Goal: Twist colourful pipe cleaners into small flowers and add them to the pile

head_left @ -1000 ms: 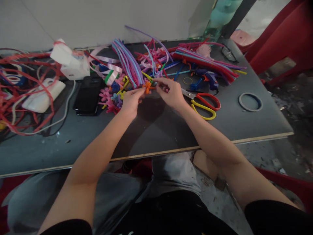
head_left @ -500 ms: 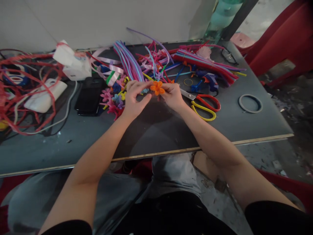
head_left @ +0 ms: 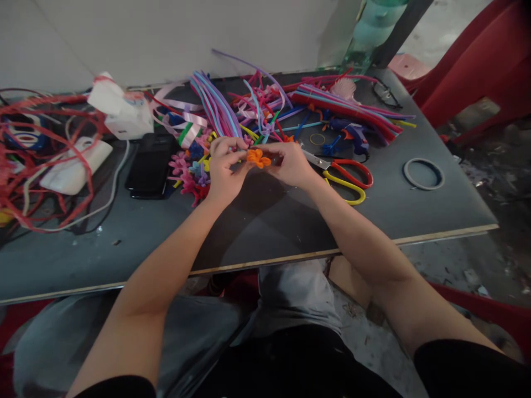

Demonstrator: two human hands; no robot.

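An orange pipe-cleaner flower [head_left: 259, 158] is held between my two hands, above the dark table [head_left: 265, 226]. My left hand [head_left: 226, 172] pinches the flower's left side with thumb and fingers. From the other side, my right hand [head_left: 289, 162] closes its fingertips on the flower. Its stem or underside is hidden by the fingers. Just left of my left hand lies a heap of pipe-cleaner flowers [head_left: 186, 171] in pink, blue and yellow. Scissors [head_left: 352, 172] with red and yellow handles rest beside my right wrist.
Purple pipe cleaners [head_left: 218, 105] and a red bundle [head_left: 352, 113] lie along the wall. A blue glue gun [head_left: 357, 135] is behind the scissors. On the right sits a grey tape ring [head_left: 423, 174]. Phones [head_left: 150, 166], a white power bank [head_left: 77, 164] and tangled red ribbon occupy the left.
The orange flower has tilted and shifted slightly left and down. My left fingers now touch it, and my right hand has moved a little left with it.
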